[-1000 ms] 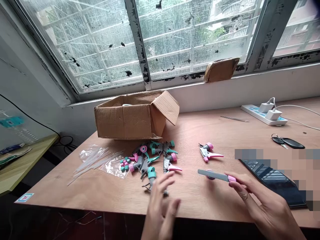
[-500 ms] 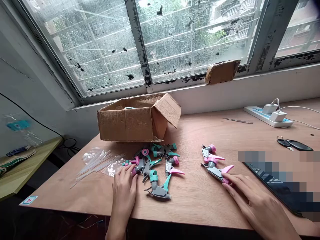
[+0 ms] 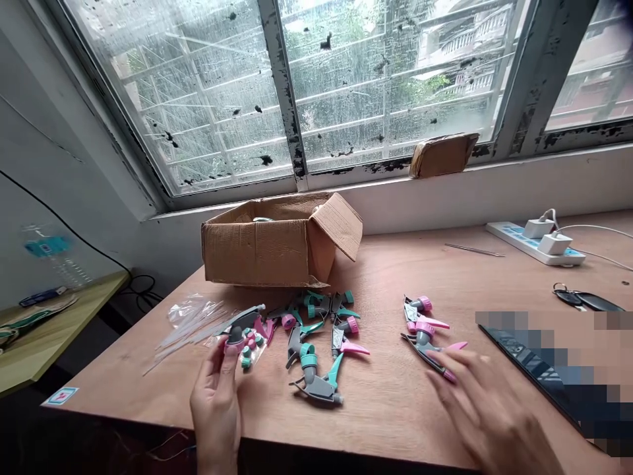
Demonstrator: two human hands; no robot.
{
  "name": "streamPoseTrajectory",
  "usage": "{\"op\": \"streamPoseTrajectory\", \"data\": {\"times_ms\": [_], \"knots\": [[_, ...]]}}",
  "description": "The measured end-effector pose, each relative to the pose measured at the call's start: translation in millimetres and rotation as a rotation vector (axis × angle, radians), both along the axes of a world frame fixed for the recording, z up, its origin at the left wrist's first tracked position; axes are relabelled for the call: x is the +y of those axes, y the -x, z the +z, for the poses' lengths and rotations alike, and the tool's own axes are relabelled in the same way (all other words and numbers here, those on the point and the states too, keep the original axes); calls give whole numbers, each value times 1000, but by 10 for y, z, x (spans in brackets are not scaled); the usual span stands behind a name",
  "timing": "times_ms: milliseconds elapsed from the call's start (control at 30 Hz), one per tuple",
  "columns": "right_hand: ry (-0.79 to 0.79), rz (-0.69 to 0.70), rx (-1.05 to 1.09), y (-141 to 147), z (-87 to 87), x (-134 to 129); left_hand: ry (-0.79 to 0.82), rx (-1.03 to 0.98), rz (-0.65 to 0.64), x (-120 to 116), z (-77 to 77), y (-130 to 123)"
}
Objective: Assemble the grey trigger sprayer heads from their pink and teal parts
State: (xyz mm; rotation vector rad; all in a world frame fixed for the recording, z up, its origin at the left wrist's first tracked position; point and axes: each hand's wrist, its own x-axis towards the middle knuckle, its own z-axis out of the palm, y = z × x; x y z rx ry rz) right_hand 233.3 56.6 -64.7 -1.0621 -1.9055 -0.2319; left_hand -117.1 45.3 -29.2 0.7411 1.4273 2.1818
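My left hand (image 3: 216, 394) is closed on the pink collar of a grey trigger spray head (image 3: 238, 330), lifted off the tabletop with its pink trigger toward the right. Beside it lies a small bag of pink and green nozzle caps (image 3: 252, 344). Several grey spray heads, with green or pink collars and triggers, form a loose group; the nearest is a green-collared spray head (image 3: 316, 388). My right hand (image 3: 494, 402), slightly blurred, hovers with fingers apart by a pink-triggered spray head (image 3: 424, 340). Another pink spray head (image 3: 418, 310) lies just behind that one.
An open cardboard box (image 3: 254, 254) stands at the back left. Clear plastic tubes (image 3: 190, 323) lie on the left. A power strip (image 3: 531, 243), keys (image 3: 568, 297) and a dark phone-like slab (image 3: 524, 369), partly pixelated, are on the right.
My left hand has picked up a pink-collared spray head from the group and drawn it left, turned upward. My right hand has loosened from the near right spray head. The view has shifted slightly.
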Motion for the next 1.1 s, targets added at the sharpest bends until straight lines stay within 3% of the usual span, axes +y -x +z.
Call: {"op": "streamPoseTrajectory", "data": {"times_ms": [67, 133, 233, 300, 433, 567, 800, 933, 1100], "knots": [[43, 199, -20, 360, 220, 4, -74, -95, -11, -6, 39, -5], [217, 395, -83, 805, 440, 40, -118, -151, -2, -8, 79, 0], [347, 517, -288, 1516, 663, 181, -183, -224, 47, -2, 112, 53], [313, 555, -455, 1942, 706, 325, -222, -318, 69, 4, 104, 121], [305, 557, -523, 2514, 650, 596, -222, -480, 59, 9, 17, 288], [270, 609, -544, 2648, 577, 589, -168, -543, 38, 2, -76, 391], [183, 737, -542, 2383, 406, 201, -196, -610, 52, -2, -113, 373], [239, 726, -604, 2327, 419, 310, -224, -623, 27, 1, -62, 341], [270, 630, -543, 2457, 434, 576, -185, -710, 54, 3, 57, 276]]}}
